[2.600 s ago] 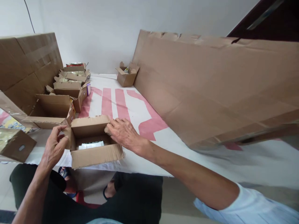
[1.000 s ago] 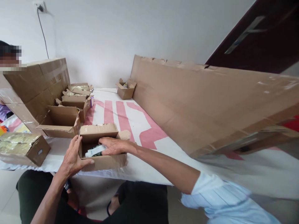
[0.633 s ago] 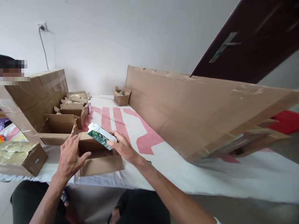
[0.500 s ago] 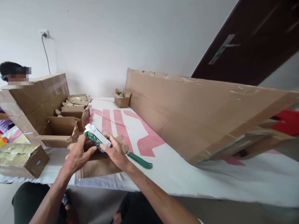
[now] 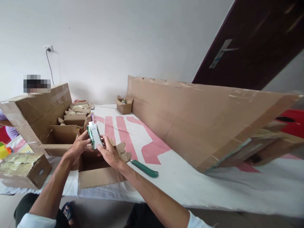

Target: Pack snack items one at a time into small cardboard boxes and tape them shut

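A small green and white carton (image 5: pixel 94 135) stands nearly upright between both my hands, just above an open cardboard box (image 5: pixel 99 172) at the table's near edge. My left hand (image 5: pixel 78 147) grips the carton from the left, fingers curled round it. From the right, my right hand (image 5: pixel 108 153) closes its fingers on the carton's lower part. The box's flaps are open; I cannot see what lies inside.
A green-handled tool (image 5: pixel 144 168) lies right of the box on the white and pink table cover (image 5: pixel 180 180). Several open boxes (image 5: pixel 60 139) line the left, a taped box (image 5: pixel 25 167) sits near left. A big cardboard sheet (image 5: pixel 201 117) leans along the right. Another person sits behind a large carton (image 5: pixel 28 114).
My right hand reached into the box, lifted the carton out, and my left hand left the box's side to join it. The carton turned from lying to nearly upright.
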Action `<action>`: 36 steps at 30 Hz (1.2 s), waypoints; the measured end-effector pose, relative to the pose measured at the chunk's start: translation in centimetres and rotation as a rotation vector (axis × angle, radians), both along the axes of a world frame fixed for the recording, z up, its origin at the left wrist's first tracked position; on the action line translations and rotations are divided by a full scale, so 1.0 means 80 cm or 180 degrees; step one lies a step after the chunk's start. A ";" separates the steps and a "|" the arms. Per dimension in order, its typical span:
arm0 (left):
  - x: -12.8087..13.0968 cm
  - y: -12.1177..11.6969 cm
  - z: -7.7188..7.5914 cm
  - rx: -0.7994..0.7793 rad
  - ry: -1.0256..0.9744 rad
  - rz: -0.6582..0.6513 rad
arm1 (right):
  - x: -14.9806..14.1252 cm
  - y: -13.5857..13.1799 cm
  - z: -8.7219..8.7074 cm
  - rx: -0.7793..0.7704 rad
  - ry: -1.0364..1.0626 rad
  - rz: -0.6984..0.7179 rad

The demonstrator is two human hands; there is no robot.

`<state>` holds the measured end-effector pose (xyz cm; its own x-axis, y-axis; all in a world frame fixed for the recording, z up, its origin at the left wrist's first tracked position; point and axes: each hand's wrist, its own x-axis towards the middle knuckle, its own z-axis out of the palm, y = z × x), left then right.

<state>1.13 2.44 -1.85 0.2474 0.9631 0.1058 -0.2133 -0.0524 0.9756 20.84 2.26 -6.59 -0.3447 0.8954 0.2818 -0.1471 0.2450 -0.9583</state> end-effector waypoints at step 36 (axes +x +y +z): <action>0.001 0.058 -0.038 -0.0517 0.0003 0.0252 | -0.016 0.053 -0.034 -0.0183 -0.0300 -0.0232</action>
<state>1.20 7.05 -4.89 0.1701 0.9840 -0.0530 -0.2138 0.0893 0.9728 19.57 6.51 -9.28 -0.3006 0.9328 0.1989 -0.0397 0.1961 -0.9798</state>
